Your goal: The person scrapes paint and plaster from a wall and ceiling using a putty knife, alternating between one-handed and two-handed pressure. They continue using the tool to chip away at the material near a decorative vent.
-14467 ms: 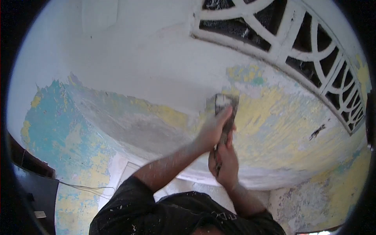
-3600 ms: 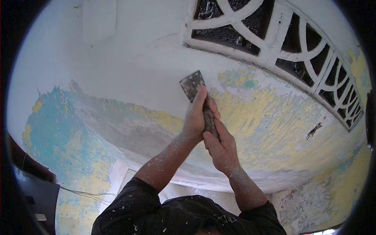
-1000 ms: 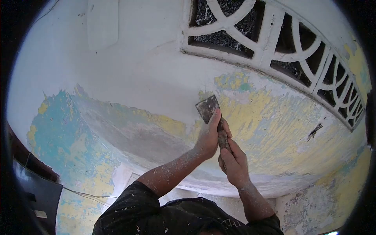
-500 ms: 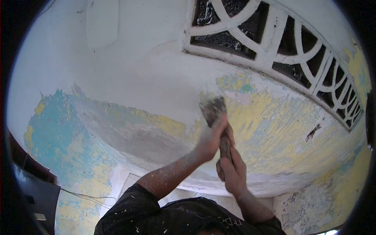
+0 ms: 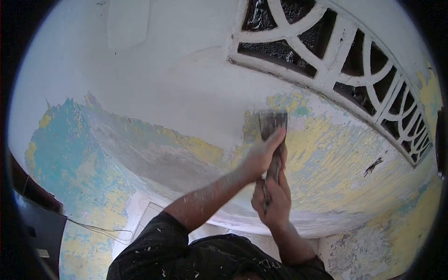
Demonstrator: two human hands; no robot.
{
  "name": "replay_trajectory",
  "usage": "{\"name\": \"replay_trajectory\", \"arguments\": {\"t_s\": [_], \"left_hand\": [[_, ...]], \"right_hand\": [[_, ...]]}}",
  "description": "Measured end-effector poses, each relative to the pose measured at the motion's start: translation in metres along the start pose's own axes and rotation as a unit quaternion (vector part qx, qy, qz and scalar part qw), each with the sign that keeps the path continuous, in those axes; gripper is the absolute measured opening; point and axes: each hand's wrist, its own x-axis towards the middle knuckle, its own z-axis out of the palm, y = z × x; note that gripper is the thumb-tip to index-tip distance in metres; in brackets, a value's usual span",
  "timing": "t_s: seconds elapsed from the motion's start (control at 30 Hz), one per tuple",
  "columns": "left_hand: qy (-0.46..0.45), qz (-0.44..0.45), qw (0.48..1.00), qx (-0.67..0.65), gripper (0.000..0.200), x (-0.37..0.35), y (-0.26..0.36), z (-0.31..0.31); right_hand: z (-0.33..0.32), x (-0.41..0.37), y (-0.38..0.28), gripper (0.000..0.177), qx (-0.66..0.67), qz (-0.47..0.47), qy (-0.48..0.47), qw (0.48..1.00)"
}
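Note:
A wide-bladed paint scraper [image 5: 271,122] points up at the wall, its blade against the border between white coating and bare yellow patches. My left hand [image 5: 260,157] is wrapped round it just below the blade, thumb along the blade's base. Lower down, my right hand [image 5: 274,201] grips the end of the handle. Around the blade, the wall [image 5: 322,158] shows yellow, pale blue and whitish layers with streaky scrape marks. Smooth white coating [image 5: 186,88] covers the area left of the blade.
A white vent grille [image 5: 326,60] with dark openings is set in the wall at upper right. A dark tuft [image 5: 373,166] sticks out below it. At lower left are a dark cabinet-like object [image 5: 39,233] and thin wires [image 5: 100,229] beside a turquoise patch [image 5: 70,140].
The scraper blade has swung to the right and now stands more upright, with my left hand moving along with it. My right hand stays on the handle end. The view has shifted slightly.

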Motion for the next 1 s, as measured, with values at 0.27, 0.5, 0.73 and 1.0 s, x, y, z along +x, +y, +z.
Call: {"name": "replay_trajectory", "arguments": {"t_s": [0.27,0.5,0.73,1.0], "left_hand": [[-0.023,0.0,0.999,-0.022,0.058,-0.012,0.006,0.011],[0.002,0.063,0.997,-0.053,0.064,0.019,0.03,-0.003],[0.034,-0.004,0.998,-0.046,0.056,-0.007,0.006,-0.002],[0.03,0.052,0.994,-0.089,0.059,0.019,0.026,-0.01]], "right_hand": [[0.019,-0.041,-0.012,0.067,-0.046,-0.016,0.058,0.997],[0.015,0.003,-0.028,0.07,-0.097,-0.018,0.016,0.995],[0.028,-0.015,-0.02,0.07,-0.157,-0.003,0.07,0.985],[0.017,0.003,-0.037,0.059,-0.064,-0.003,0.044,0.997]]}}
